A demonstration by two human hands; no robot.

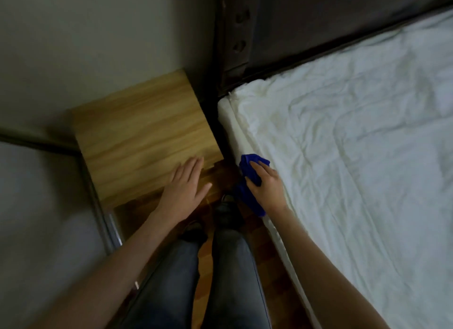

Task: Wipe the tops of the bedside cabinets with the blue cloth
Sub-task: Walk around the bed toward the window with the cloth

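Head view, looking straight down btwn bedside cabinet (142, 132) & bed (355, 145). Left hand (186, 184) spread flat, fingers straight & slightly apart, over near right corner of wood-grain cabinet top; pressing on it or just above it, can't tell, pic blurred. Nothing held. Right hand (267, 184) curled round blue cloth (252, 168), gripping it bunched at mattress edge, near bed corner by dark headboard (318, 22). One end of cloth sticking out past fingertips, other end hanging below wrist toward floor (203, 267). Cloth off cabinet, just right of it across dark gap. Hands apart, one each side of gap. White crumpled sheet on bed, filling right side of view. Cabinet set in corner against pale wall (98, 34). Below: legs in grey jeans (232, 267), dark shoes (225, 213) on brown wood floor.
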